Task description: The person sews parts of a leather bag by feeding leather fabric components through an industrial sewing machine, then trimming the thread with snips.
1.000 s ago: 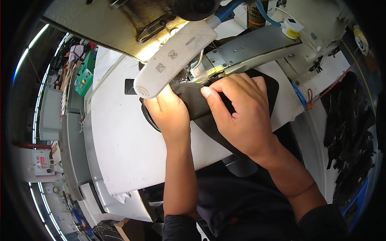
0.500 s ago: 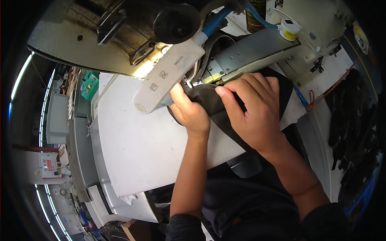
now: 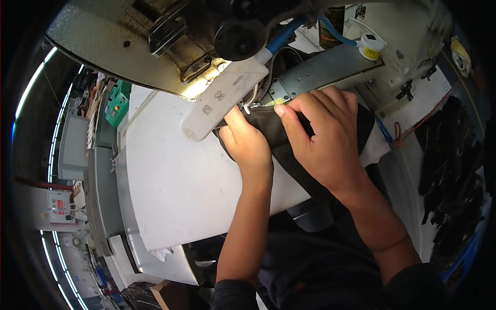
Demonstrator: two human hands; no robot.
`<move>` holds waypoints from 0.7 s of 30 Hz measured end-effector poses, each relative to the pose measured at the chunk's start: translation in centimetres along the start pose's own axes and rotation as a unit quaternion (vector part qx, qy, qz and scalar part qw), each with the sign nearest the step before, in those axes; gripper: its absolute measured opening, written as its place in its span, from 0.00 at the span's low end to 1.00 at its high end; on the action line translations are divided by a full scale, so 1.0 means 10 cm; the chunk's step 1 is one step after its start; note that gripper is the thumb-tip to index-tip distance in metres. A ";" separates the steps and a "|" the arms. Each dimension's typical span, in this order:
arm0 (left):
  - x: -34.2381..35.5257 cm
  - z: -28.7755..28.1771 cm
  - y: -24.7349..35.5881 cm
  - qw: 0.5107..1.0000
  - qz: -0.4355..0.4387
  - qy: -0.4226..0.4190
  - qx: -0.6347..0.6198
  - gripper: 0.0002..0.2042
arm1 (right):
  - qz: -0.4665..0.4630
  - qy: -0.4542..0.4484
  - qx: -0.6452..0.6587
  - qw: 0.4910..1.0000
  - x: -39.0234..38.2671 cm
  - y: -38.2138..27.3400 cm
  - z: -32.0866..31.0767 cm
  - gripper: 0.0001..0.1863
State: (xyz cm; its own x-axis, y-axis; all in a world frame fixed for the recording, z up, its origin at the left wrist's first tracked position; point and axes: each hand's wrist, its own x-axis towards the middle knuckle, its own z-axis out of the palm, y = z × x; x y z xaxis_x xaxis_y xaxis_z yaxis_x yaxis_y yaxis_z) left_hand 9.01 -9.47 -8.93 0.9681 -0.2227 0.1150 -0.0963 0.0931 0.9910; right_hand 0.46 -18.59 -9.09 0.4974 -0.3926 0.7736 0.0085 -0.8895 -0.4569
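Observation:
Dark fabric (image 3: 266, 124) with a metal-toothed zipper (image 3: 268, 85) along its edge lies at the presser foot (image 3: 247, 109) of a sewing machine (image 3: 320, 70). My left hand (image 3: 249, 144) is closed on the fabric just left of the foot, its fingertips partly hidden behind the white lamp bar (image 3: 212, 106). To the right of the foot, my right hand (image 3: 325, 137) pinches the zippered edge between thumb and bent fingers. From there the fabric hangs toward me over the table edge. The needle cannot be made out.
The machine head (image 3: 124, 46) overhangs the upper left, with the lit lamp bar beneath it. A white tabletop (image 3: 181, 191) spreads below my left hand. At the far right lies a pile of dark pieces (image 3: 449, 165). A green box (image 3: 118, 103) stands at the far left.
The view has shifted slightly. My right thumb and the pinched zipper edge are a little closer to the presser foot. My left hand keeps its hold beside the foot.

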 end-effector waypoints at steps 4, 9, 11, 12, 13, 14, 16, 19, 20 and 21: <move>-0.08 0.07 0.05 0.997 -0.031 0.039 -0.059 0.26 | -0.028 0.000 0.000 1.000 0.04 0.04 -0.02 0.09; -0.03 0.08 0.03 0.992 -0.058 0.064 -0.093 0.27 | -0.049 -0.014 -0.015 0.999 0.07 0.08 -0.07 0.08; -0.03 0.08 0.02 0.989 -0.074 0.072 -0.105 0.27 | -0.072 -0.012 -0.034 0.997 0.11 0.09 -0.10 0.07; -0.04 0.07 0.01 0.990 -0.065 0.071 -0.101 0.26 | -0.095 -0.006 -0.022 0.995 0.15 0.10 -0.10 0.06; -0.05 0.08 0.01 0.992 -0.049 0.073 -0.092 0.25 | -0.116 -0.001 -0.003 0.993 0.20 0.12 -0.09 0.06; -0.06 0.04 0.01 0.996 -0.033 0.057 -0.067 0.25 | -0.143 0.014 0.020 0.989 0.27 0.14 -0.08 0.06; -0.09 -0.04 0.04 0.998 -0.011 0.044 -0.031 0.24 | -0.183 -0.048 0.061 0.980 0.42 0.21 -0.03 0.06; -0.15 -0.14 0.06 0.995 0.090 0.031 -0.019 0.18 | -0.215 -0.108 0.097 0.966 0.61 0.34 -0.01 0.04; -0.17 -0.22 0.08 0.994 0.105 0.014 0.022 0.18 | -0.236 -0.105 0.101 0.961 0.65 0.37 0.00 0.04; -0.18 -0.28 0.09 0.991 0.119 -0.003 0.064 0.17 | -0.251 -0.107 0.099 0.957 0.68 0.40 0.01 0.04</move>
State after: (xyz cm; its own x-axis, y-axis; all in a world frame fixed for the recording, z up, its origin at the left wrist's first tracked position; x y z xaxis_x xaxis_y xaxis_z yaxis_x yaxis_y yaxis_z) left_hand 7.86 -6.25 -8.45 0.9130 -0.2145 0.3470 -0.3510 0.0204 0.9362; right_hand 3.91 -24.77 -5.72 0.5535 0.1494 0.8194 0.4477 -0.8829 -0.1414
